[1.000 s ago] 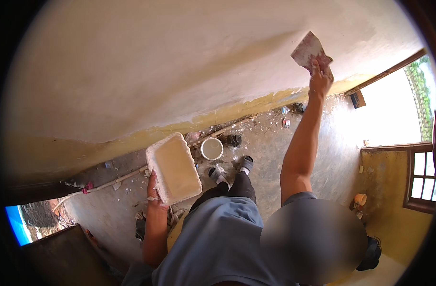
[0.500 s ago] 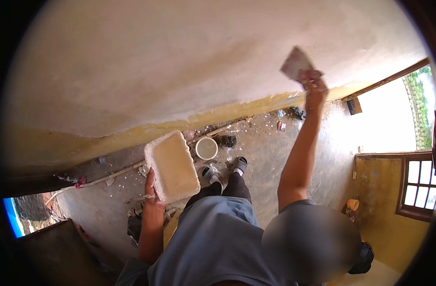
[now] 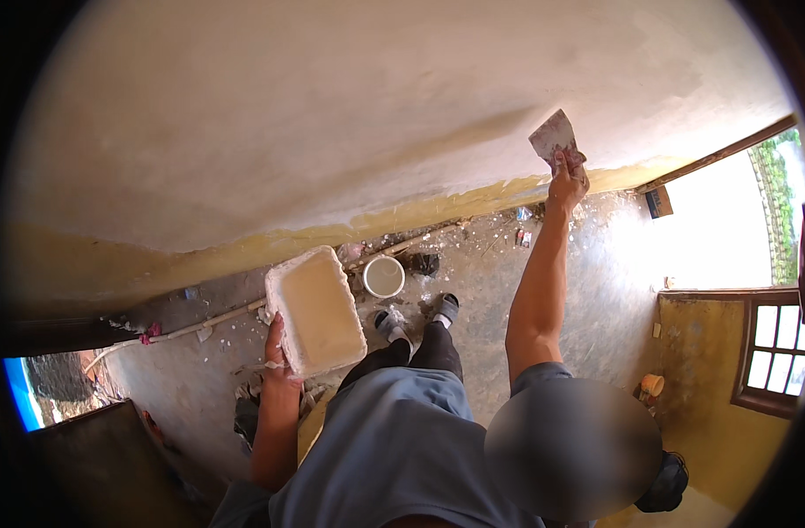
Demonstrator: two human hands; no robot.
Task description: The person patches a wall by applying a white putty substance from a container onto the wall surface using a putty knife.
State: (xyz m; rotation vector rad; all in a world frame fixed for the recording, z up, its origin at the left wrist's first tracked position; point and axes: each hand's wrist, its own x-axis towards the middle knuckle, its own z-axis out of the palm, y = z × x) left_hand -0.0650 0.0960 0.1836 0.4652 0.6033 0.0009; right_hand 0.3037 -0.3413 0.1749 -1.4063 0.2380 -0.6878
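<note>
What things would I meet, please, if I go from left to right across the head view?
Pink scrap, rectangular tray in the left hand, round white bucket, right slipper, putty knife in the right hand, cardboard box, barred window.

A long pole [image 3: 231,315] lies on a littered floor [image 3: 482,334] as a brown box [image 3: 659,201] sits beside a bright doorway [image 3: 715,242].

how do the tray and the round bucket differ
The tray is rectangular, while the bucket is round. The tray has a rough, crusted rim; the bucket's looks smoother. The tray is held in the left hand, whereas the bucket stands on the floor. Both are open-topped and pale-rimmed.
</note>
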